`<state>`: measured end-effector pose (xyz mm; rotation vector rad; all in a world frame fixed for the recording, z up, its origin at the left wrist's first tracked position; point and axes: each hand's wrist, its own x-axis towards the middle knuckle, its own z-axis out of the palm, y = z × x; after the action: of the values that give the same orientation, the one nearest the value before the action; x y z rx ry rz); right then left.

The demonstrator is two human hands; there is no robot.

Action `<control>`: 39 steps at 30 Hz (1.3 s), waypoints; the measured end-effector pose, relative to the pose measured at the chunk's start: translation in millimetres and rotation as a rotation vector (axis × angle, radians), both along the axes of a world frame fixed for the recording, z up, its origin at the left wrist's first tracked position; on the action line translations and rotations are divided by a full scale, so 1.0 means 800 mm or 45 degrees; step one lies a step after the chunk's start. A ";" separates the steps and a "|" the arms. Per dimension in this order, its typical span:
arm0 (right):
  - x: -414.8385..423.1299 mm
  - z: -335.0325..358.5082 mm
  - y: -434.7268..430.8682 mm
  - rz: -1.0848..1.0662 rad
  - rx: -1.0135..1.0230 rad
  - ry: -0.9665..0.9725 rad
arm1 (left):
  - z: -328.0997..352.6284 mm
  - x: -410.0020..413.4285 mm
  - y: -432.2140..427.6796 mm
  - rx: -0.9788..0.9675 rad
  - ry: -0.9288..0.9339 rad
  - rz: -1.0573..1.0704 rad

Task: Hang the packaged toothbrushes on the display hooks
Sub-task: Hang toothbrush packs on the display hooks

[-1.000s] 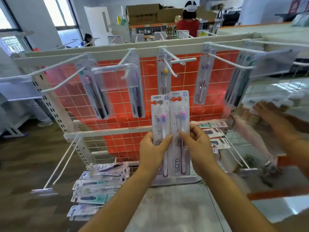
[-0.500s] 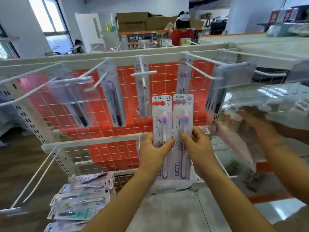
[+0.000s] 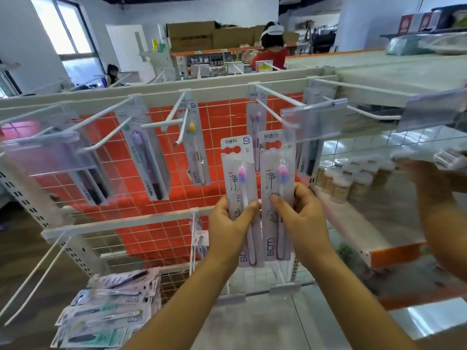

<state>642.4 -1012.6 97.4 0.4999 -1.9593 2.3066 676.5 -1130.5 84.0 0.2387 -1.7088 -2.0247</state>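
I hold two packaged toothbrushes upright side by side in front of the rack. My left hand (image 3: pixel 231 224) grips the left pack (image 3: pixel 238 178), thumb across its front. The right pack (image 3: pixel 276 170) is gripped by my right hand (image 3: pixel 299 215) and sits slightly higher. Both packs are white with pink-purple brush heads and a hanging hole at the top. Above and behind the right pack a white display hook (image 3: pixel 276 97) juts out, with a similar pack (image 3: pixel 255 125) hanging at its back. Further hooks to the left carry other toothbrush packs (image 3: pixel 195 147).
A pile of toothbrush packs (image 3: pixel 111 306) lies at the lower left. Clear price-tag holders (image 3: pixel 314 122) hang at the hook ends. Jars (image 3: pixel 338 180) stand on the shelf at right, where another person's hand (image 3: pixel 429 178) reaches. Bare lower hooks (image 3: pixel 32 281) stick out at left.
The view has shifted to the right along the rack. Both packs have risen slightly toward the upper hooks, and the right pack now sits higher than the left one.
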 end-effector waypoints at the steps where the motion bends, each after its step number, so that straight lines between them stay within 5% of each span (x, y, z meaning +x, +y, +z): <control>1: 0.000 0.002 0.002 0.002 0.004 0.009 | 0.000 -0.001 0.001 -0.011 -0.005 0.009; 39: -0.058 0.003 0.010 0.070 0.045 0.225 | -0.020 -0.051 0.003 -0.008 -0.074 0.087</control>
<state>596.0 -1005.0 100.2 0.7418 -1.9287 2.1777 635.8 -1127.8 68.0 0.3522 -1.7176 -1.9803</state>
